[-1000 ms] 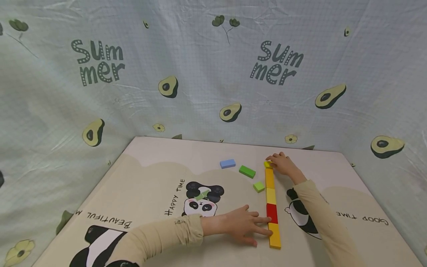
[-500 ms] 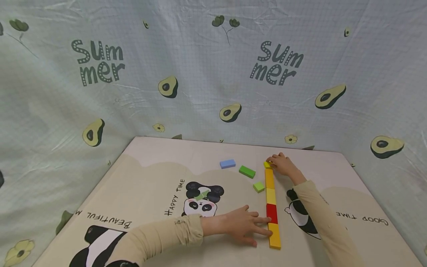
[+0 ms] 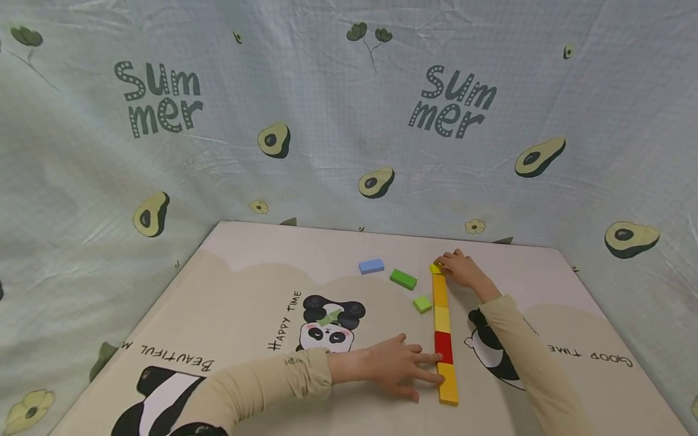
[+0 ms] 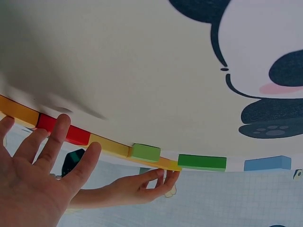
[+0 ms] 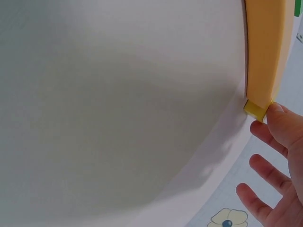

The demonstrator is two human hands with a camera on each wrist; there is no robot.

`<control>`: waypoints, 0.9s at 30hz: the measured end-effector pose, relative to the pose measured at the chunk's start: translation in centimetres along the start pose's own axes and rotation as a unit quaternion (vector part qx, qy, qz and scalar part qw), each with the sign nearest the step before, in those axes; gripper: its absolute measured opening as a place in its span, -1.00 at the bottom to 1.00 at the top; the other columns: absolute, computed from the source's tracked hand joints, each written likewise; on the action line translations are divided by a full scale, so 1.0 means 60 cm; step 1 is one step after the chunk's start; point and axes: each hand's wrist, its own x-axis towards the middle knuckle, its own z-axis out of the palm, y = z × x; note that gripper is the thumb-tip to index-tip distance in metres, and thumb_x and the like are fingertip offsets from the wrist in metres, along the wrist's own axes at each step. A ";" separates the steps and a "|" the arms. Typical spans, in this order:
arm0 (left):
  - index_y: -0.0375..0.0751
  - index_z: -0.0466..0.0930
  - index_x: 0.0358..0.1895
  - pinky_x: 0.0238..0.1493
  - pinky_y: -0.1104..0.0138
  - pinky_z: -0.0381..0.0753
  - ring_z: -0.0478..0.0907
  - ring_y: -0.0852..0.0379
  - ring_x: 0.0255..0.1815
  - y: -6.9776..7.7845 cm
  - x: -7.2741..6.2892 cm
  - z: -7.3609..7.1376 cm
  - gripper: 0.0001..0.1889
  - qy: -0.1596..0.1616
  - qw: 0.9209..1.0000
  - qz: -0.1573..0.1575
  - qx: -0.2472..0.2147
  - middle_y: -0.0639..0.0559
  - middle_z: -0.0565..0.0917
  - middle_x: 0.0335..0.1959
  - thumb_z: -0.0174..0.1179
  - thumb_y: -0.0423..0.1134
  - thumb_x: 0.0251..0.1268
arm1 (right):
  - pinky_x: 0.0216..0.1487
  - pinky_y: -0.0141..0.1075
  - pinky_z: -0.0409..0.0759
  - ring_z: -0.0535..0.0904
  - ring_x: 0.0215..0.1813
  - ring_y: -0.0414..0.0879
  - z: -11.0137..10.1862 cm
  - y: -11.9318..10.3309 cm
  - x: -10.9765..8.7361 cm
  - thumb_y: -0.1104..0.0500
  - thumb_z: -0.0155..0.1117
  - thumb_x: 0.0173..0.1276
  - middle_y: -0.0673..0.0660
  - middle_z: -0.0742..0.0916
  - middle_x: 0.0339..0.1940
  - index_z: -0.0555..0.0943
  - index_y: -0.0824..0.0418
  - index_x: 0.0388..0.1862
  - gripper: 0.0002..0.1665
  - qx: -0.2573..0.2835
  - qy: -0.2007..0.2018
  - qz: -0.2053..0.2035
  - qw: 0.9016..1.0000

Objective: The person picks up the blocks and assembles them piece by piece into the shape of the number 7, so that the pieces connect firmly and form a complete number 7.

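My left hand (image 3: 400,366) flat, fingers straight against near end of block row (image 3: 443,339). My right hand (image 3: 460,268) fingertips press small yellow block (image 3: 436,268) onto far end. Risk: uneven push buckles row sideways. Light green cube (image 3: 422,303) just beside row's left; mat (image 3: 245,303) open elsewhere.

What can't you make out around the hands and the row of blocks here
- Head view: the small yellow block is mostly covered by the right hand.
- Right wrist view: the block row is cut off by the top edge.
- Left wrist view: the left hand hides the row's near end.
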 end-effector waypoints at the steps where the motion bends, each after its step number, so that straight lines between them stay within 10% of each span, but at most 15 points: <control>1: 0.32 0.06 0.34 0.18 0.16 0.34 0.32 0.21 0.18 0.000 0.000 -0.001 -0.41 0.000 1.000 0.000 0.001 0.17 0.14 0.39 -0.10 0.20 0.22 | -0.14 0.10 0.44 0.38 -0.16 0.07 0.000 0.000 0.000 0.25 0.12 0.25 0.16 0.63 -0.17 0.56 0.22 -0.08 -0.75 0.000 0.001 -0.001 1.000; 27: 0.32 0.05 0.34 0.18 0.17 0.34 0.32 0.22 0.18 0.000 0.000 0.000 -0.41 -0.003 1.000 0.001 0.004 0.17 0.13 0.40 -0.11 0.19 0.23 | -0.16 0.03 0.43 0.39 -0.14 0.08 -0.001 -0.007 -0.005 0.24 0.11 0.26 0.19 0.62 -0.14 0.55 0.23 -0.05 -0.72 0.001 -0.001 0.014 1.000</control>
